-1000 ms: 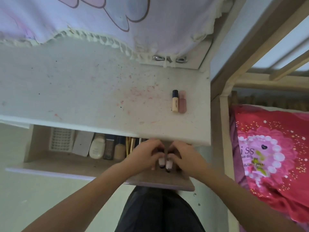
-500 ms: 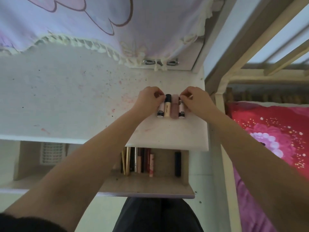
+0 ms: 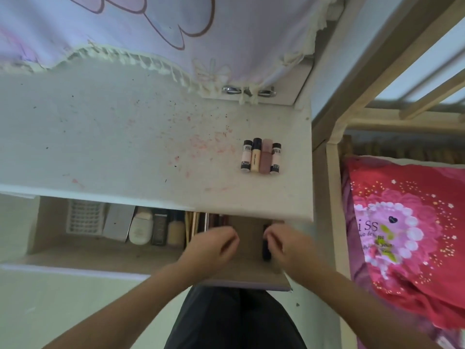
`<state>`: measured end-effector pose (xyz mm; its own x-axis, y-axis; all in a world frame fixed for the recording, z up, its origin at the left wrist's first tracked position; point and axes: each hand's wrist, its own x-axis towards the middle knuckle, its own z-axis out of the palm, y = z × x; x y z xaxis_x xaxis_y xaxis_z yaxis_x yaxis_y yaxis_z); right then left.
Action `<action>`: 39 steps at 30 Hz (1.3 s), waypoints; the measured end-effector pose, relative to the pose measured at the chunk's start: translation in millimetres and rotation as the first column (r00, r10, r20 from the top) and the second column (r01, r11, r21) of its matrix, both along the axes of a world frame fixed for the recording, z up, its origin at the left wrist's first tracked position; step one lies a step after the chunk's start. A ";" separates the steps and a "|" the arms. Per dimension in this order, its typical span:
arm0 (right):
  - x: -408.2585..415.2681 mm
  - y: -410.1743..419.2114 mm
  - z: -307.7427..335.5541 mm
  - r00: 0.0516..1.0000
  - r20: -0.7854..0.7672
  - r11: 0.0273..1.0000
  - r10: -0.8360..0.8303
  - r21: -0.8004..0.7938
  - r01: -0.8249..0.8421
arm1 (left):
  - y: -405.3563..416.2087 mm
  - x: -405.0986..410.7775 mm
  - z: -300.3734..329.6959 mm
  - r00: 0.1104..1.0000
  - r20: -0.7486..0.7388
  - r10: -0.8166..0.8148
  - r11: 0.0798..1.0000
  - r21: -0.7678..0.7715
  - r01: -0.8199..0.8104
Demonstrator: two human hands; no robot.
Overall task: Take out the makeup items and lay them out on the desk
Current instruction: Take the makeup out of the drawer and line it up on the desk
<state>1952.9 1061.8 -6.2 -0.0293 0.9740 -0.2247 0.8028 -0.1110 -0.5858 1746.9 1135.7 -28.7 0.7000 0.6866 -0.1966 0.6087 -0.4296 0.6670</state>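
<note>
Four makeup tubes lie side by side on the white desk (image 3: 125,147) near its right end: a pink tube with black caps (image 3: 246,155), a cream tube (image 3: 256,155), a dusty pink tube (image 3: 265,156) and a second black-capped tube (image 3: 276,158). Below the desk edge the drawer (image 3: 151,255) stands open. My left hand (image 3: 214,245) is in it with fingers curled over the slim sticks (image 3: 198,222); what it holds is hidden. My right hand (image 3: 286,244) pinches a dark tube (image 3: 266,248) lying at the drawer's right side.
In the drawer's left part are a white mesh basket (image 3: 85,217), a grey box (image 3: 117,222), a white bottle (image 3: 141,227) and two foundation bottles (image 3: 167,229). A curtain (image 3: 151,26) hangs over the desk's back. A red pillow (image 3: 402,235) lies on the bed to the right.
Both hands let go of the two black-capped tubes beside the pair on the desk, then dropped back into the drawer. The right hand now has the dark tube.
</note>
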 end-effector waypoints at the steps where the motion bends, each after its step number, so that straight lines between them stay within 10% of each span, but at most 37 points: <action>1: -5.3 -8.6 -12.4 0.989 0.111 0.995 0.096 -0.042 -0.092 | -9.1 -1.8 -15.8 0.992 -0.099 -0.078 0.997 0.009 0.079; 6: -26.3 5.0 -50.8 0.771 0.569 0.956 0.285 -0.107 -0.273 | -4.9 17.6 -60.5 0.849 -0.525 -0.055 0.996 0.031 0.084; 13: -41.8 20.3 -74.3 0.520 0.705 0.867 0.482 -0.468 -0.169 | -7.7 26.4 -68.1 0.791 -0.611 -0.034 0.985 0.114 0.130; 23: -32.2 6.0 -18.1 0.875 0.315 0.918 0.367 -0.278 -0.284 | -10.0 -2.7 -26.5 0.994 -0.096 -0.060 0.998 -0.017 0.059; 29: 39.3 53.1 64.1 0.981 -0.163 0.989 -0.101 -0.123 0.081 | 56.8 6.2 61.7 0.927 0.267 0.263 0.961 -0.156 -0.227; 33: 89.9 123.8 63.4 0.908 -0.192 0.927 -0.373 -0.031 0.375 | 134.3 43.1 71.0 0.874 0.197 0.445 0.891 -0.194 -0.410; 39: 100.5 170.8 16.1 0.926 -0.103 0.930 -0.364 -0.101 0.354 | 173.1 87.1 43.3 0.898 -0.048 0.437 0.875 -0.207 -0.437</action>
